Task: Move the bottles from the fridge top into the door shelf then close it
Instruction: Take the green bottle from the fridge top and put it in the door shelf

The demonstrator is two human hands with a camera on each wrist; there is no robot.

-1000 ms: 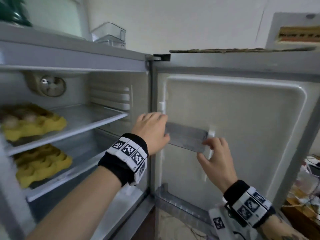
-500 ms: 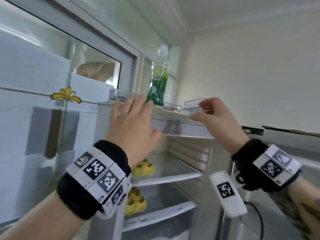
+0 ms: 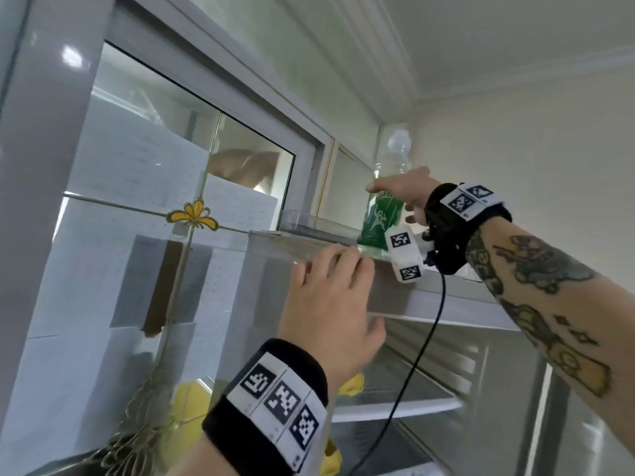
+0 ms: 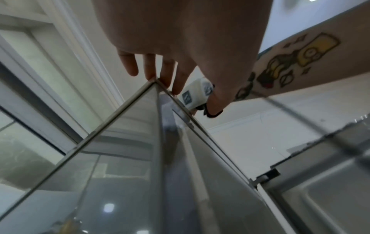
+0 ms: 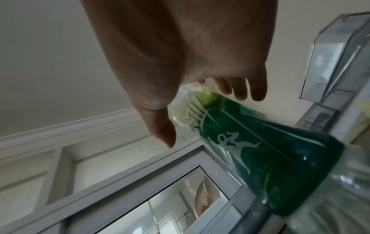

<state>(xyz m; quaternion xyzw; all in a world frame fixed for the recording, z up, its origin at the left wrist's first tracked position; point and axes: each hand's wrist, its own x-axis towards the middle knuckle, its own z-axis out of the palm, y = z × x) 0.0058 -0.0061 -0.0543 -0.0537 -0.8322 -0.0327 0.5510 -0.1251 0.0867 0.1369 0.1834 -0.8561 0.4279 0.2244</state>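
Observation:
A clear bottle with a green label (image 3: 378, 218) stands upright on the fridge top (image 3: 309, 240), near its front edge. My right hand (image 3: 395, 197) is spread around the bottle's upper body, thumb on the left and fingers behind it. In the right wrist view the bottle (image 5: 250, 150) sits between thumb and fingers of that hand (image 5: 204, 117), and the fingers are not curled tight on it. My left hand (image 3: 330, 269) lies with straight fingers on the fridge top's front edge; its fingertips (image 4: 152, 72) touch the top's corner (image 4: 155, 82).
A clear plastic container (image 3: 299, 219) sits on the fridge top left of the bottle, and another box (image 5: 336, 55) stands close behind it. Yellow egg trays (image 3: 192, 396) lie on shelves inside. A glass window (image 3: 144, 187) flanks the fridge's left. The open door (image 4: 320, 197) is to the right.
Both hands left the door's shelf rail and rose to the fridge top. The right hand moved from the clear box to around the bottle; the left settled on the top's front edge.

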